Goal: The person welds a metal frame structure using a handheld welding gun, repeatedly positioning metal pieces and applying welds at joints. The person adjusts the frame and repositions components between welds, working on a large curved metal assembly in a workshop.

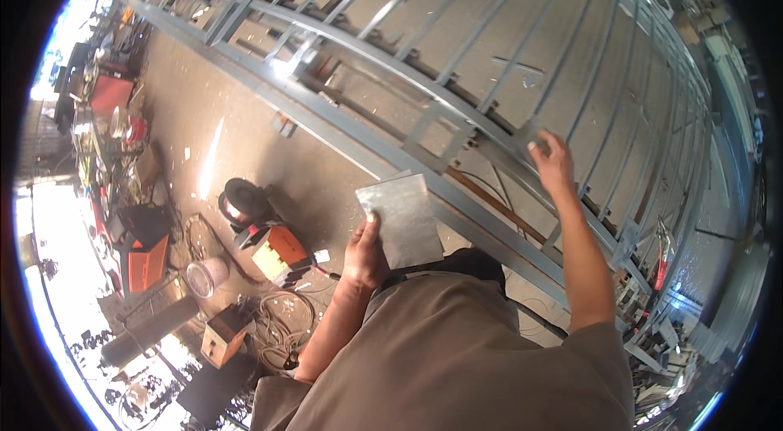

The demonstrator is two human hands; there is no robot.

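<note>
My left hand (pixel 366 255) grips a small stack of flat, square grey metal plates (pixel 401 217) at its left edge, thumb on top. The plates are held in front of my waist. My right hand (pixel 555 163) is stretched out over the long grey steel railing frame (pixel 391 64), its fingers bent and slightly apart. Just beyond its fingertips a blurred grey patch, like another plate, lies by the rail; whether the fingers touch it I cannot tell. Further left along the frame, a similar flat plate (pixel 426 128) spans the gap between two rails.
On the floor at left stand an orange-and-black machine (pixel 279 254), a second orange one (pixel 148 264), a white bucket (pixel 207 276) and coiled cables (pixel 285 317). A grey cylinder (pixel 151 331) lies near them. Metal scraps crowd the lower right. Long beams run diagonally before me.
</note>
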